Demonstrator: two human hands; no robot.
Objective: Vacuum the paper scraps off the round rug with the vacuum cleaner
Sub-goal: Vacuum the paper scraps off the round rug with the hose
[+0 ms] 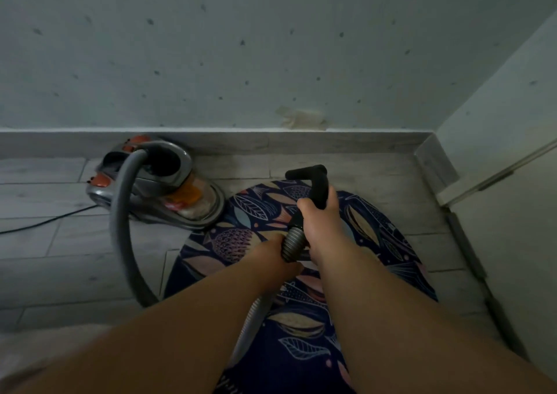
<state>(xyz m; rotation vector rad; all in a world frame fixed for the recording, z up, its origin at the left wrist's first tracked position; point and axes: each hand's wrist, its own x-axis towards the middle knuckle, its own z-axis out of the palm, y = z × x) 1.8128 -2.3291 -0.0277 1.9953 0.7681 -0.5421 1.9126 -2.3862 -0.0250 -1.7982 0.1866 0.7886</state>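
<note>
A dark blue round rug (370, 228) with a leaf and fish pattern lies on the floor below me. The grey and orange canister vacuum cleaner (156, 182) stands at the rug's far left edge. Its grey ribbed hose (120, 221) loops from the canister down and back up to my hands. My right hand (319, 215) grips the black bent handle (313, 179) of the hose. My left hand (274, 258) holds the ribbed hose end (294, 240) just below the handle. I see no paper scraps on the visible rug; my arms hide its middle.
A speckled pale wall (241, 62) with a grey skirting board (301, 142) runs close behind the rug. A white door or cabinet (512, 212) closes the right side. A black power cord (45, 221) trails left over the grey plank floor (60, 273).
</note>
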